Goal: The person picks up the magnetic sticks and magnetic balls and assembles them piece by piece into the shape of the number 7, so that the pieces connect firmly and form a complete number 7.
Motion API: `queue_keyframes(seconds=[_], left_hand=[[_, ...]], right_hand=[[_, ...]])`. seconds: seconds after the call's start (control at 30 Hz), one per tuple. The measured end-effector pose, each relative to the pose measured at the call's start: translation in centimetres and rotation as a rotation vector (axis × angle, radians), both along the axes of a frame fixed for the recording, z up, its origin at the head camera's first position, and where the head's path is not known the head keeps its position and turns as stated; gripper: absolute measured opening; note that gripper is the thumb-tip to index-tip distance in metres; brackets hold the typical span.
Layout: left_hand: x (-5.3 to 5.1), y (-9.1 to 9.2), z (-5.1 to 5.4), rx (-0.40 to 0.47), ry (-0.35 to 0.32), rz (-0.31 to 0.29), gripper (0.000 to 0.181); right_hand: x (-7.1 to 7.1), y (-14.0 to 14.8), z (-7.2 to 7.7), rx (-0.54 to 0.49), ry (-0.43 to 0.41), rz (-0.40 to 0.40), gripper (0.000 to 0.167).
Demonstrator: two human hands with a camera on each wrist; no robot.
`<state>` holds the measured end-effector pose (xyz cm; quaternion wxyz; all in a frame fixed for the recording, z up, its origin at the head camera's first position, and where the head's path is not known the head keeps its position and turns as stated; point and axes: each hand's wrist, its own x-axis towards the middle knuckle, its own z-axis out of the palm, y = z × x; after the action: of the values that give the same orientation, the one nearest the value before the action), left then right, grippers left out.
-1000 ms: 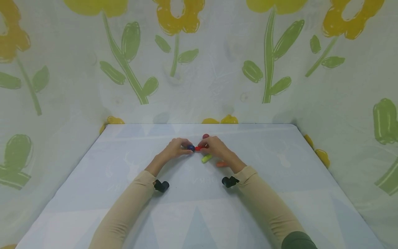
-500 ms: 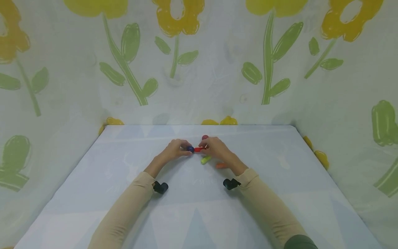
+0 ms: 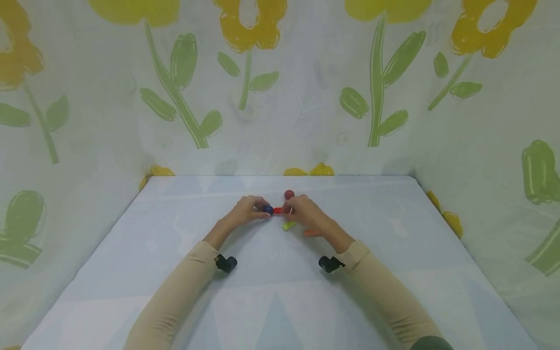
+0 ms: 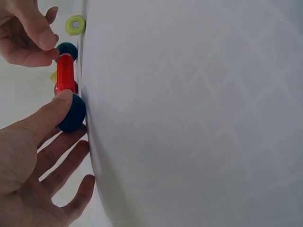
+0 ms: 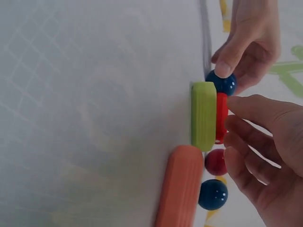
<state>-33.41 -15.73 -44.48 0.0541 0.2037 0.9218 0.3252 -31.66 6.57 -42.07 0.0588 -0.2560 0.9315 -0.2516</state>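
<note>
My left hand (image 3: 247,209) pinches a dark blue ball (image 4: 73,116) between thumb and fingers. A short red rod (image 4: 65,73) extends from that ball, its end touching it. Close to the rod, my right hand (image 3: 305,211) has its fingers loosely bent and spread, with nothing visible between them; in the right wrist view its thumb tip lies by the rod. A yellow-green ridged rod (image 5: 203,116) lies just in front, partly covering the red one. Beyond the right fingers are a red ball (image 5: 216,162) and another blue ball (image 5: 213,195).
An orange ridged rod (image 5: 180,189) lies under the right wrist, nearer than the balls. The pale patterned tabletop (image 3: 275,272) ends at a back edge, against a flower-printed curtain (image 3: 306,107) that also hangs at both sides.
My right hand has drawn slightly right and toward me, baring more of the red ball. The left hand keeps its grip on the blue ball and has barely moved.
</note>
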Motion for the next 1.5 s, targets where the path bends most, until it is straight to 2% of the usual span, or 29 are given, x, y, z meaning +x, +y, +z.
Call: queue_keyframes(seconds=[0.2,0.43,0.87,1.13,1.5], left_hand=[[0.1,0.0,0.0,-0.009,-0.007,0.009,0.035],[-0.1,0.0,0.0,-0.014,-0.011,0.021,0.035],[0.0,0.2,0.1,-0.025,-0.011,0.02,0.036],[0.2,0.1,0.3,-0.008,-0.011,0.018,0.036],[0.1,0.0,0.1,-0.001,-0.023,0.019,0.037]], right_hand=[[0.4,0.0,-0.5,0.02,-0.038,0.011,0.019],[0.7,0.7,-0.5,0.017,-0.088,0.004,0.02],[1.3,2.7,0.2,0.063,-0.097,0.077,0.013],[1.0,4.0,0.2,0.072,-0.114,0.02,0.013],[0.1,5.1,-0.4,0.075,-0.084,-0.035,0.017]])
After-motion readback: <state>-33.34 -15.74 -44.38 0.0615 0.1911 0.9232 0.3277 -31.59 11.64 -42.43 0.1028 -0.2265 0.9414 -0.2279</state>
